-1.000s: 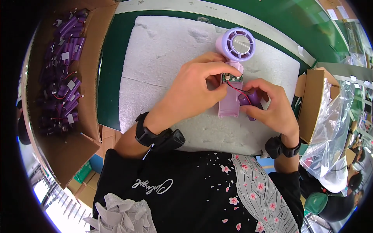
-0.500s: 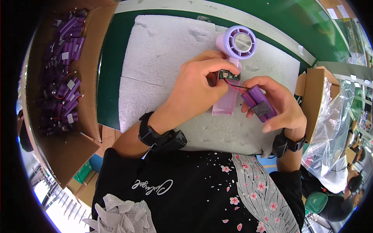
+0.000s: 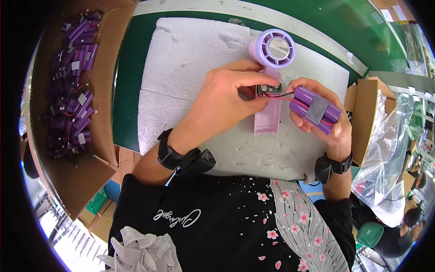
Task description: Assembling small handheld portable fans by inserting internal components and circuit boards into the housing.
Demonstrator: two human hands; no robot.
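A lilac handheld fan [image 3: 277,48] lies on the white foam board, its round head away from me and its hollow pink handle [image 3: 267,119] toward me. My left hand [image 3: 226,97] pinches the small green circuit board [image 3: 273,88] at the top of the handle between thumb and forefinger. In my right hand [image 3: 333,97] is a purple battery pack [image 3: 316,109] of paired cells with a grey pad on it. A red and a black wire run from the pack to the circuit board. The fingers behind the pack are partly hidden.
A cardboard box [image 3: 106,86] at the left holds several purple battery packs [image 3: 79,63] with wires. Under the fan lies the foam board [image 3: 181,68] on a green table. Another carton [image 3: 364,118] with clear plastic [image 3: 385,158] stands at the right. A person sits at the far right.
My right hand has turned the battery pack so its padded face shows and moved it slightly up and right. The fan head has shifted a little left; my left hand keeps its pinch.
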